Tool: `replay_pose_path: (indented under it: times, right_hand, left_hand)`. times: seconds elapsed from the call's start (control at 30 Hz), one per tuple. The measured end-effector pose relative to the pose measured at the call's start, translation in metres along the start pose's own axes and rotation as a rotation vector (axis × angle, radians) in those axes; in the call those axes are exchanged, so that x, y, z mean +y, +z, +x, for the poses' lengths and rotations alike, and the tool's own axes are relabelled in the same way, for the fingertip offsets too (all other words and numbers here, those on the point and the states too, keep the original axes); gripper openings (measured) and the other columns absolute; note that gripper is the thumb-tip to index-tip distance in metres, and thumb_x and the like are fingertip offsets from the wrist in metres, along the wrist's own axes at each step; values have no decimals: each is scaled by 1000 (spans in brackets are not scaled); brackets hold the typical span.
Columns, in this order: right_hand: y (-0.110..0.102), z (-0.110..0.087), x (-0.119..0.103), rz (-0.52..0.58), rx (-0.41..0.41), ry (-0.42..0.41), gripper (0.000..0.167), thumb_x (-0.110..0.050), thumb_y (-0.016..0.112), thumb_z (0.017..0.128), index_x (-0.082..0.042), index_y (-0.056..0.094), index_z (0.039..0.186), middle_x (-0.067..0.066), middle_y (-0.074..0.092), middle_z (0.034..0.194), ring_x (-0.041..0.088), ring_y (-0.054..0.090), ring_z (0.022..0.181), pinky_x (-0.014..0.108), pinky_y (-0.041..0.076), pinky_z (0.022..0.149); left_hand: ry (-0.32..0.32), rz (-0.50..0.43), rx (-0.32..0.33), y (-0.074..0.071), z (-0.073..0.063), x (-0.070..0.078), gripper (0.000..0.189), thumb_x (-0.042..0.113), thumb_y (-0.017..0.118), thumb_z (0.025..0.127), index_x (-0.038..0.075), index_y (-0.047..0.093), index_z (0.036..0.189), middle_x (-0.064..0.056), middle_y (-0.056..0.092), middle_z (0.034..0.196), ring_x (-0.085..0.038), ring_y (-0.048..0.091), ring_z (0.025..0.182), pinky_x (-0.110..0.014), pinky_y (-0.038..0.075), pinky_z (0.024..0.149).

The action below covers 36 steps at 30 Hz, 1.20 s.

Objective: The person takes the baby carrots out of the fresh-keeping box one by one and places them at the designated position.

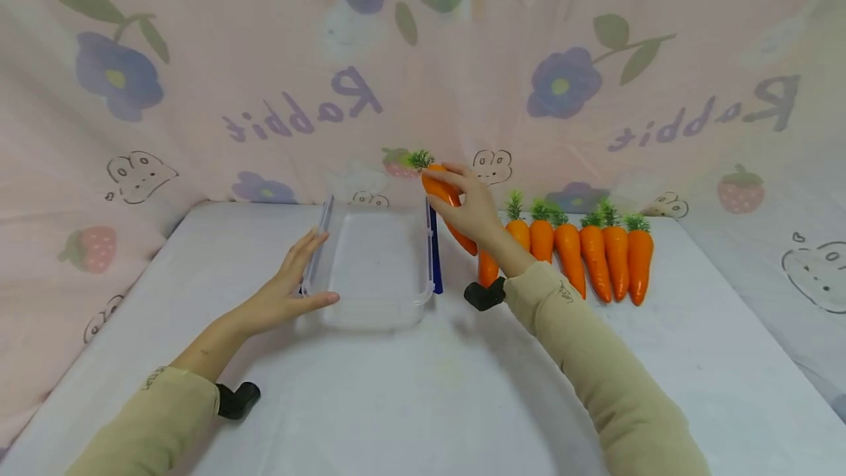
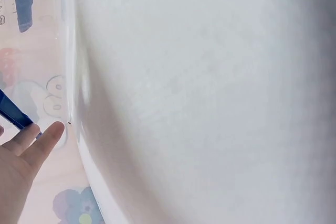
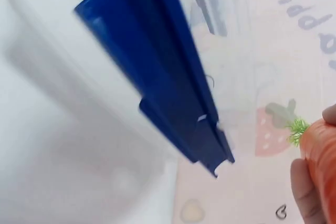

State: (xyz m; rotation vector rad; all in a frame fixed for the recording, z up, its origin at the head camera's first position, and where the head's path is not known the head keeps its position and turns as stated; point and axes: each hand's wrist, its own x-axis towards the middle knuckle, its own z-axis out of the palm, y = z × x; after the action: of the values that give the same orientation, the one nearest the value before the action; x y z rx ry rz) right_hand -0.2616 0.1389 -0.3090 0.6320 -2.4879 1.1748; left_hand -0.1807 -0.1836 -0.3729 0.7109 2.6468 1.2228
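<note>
My right hand (image 1: 465,204) grips an orange toy carrot (image 1: 441,191) with a green leafy top, tilted beside the right rim of a clear plastic box (image 1: 380,255). In the right wrist view, fingers and thumb hold the same carrot (image 3: 321,148) near its leafy end. My left hand (image 1: 291,289) rests at the box's left side, its fingers straight along the wall and the thumb stretched over the front left corner. A blue side latch (image 1: 435,255) hangs on the box's right side; it looms large (image 3: 152,51) in the right wrist view. Nothing lies inside the box.
Right of the box, several more toy carrots (image 1: 595,255) lie in a row, tops pointing away; my right forearm partly covers the nearest ones. A white cloth covers the table (image 1: 396,402). A pink printed curtain (image 1: 449,57) hangs behind it.
</note>
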Motion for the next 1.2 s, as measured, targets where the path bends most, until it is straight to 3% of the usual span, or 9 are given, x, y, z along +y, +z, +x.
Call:
replay_pose_path:
  times: [0.73, 1.03, 1.2]
  right_hand:
    - [-28, -37, 36, -60, 25, 98, 41, -17, 66, 89, -14, 62, 130, 15, 41, 147, 35, 42, 130, 52, 45, 98]
    - [-40, -53, 50, -90, 47, 132, 40, -19, 64, 90, -15, 61, 130, 14, 41, 147, 37, 37, 135, 57, 39, 103]
    - [-49, -60, 56, -102, 61, 161, 41, -20, 65, 90, -16, 61, 130, 14, 41, 147, 37, 41, 132, 55, 43, 99]
  left_hand:
    - [-11, 18, 2, -2, -4, 3, 92, 36, 65, 90, 38, -2, 153, -6, -15, 161, -56, 19, 137, -76, 30, 95]
    - [-4, 16, -5, -3, -3, 4, 92, 35, 65, 90, 38, -2, 153, -8, -14, 160, -55, 14, 139, -74, 28, 99]
    - [-1, 13, 0, -2, -2, 2, 93, 35, 66, 90, 35, -2, 154, -9, -14, 160, -54, 14, 139, -73, 28, 99]
